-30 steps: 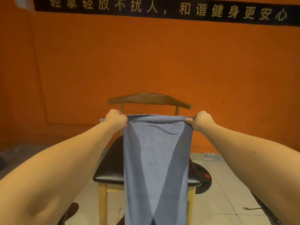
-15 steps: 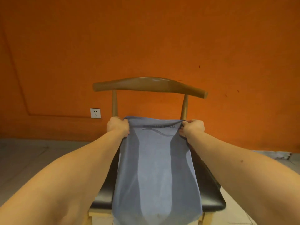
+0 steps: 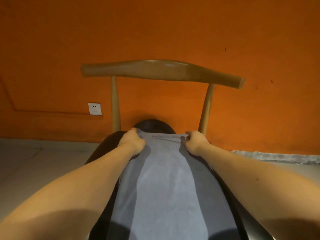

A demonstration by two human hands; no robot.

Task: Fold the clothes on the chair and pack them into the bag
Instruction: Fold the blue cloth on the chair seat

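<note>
The cloth (image 3: 166, 187) lies flat along the seat of the chair (image 3: 162, 71), its near end running out of view below. At its far edge my left hand (image 3: 132, 142) and right hand (image 3: 195, 143) each pinch a corner, fingers curled into the fabric. If I release unevenly, I judge the near end's weight could drag it off the seat.

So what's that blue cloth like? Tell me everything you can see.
The cloth is soft-looking grey-blue fabric with darker bands down both sides and small dark print near its far edge, too blurred to read. It lies lengthwise on the black seat, fairly smooth, its near end out of view. The left hand and right hand each grip a far corner.
</note>
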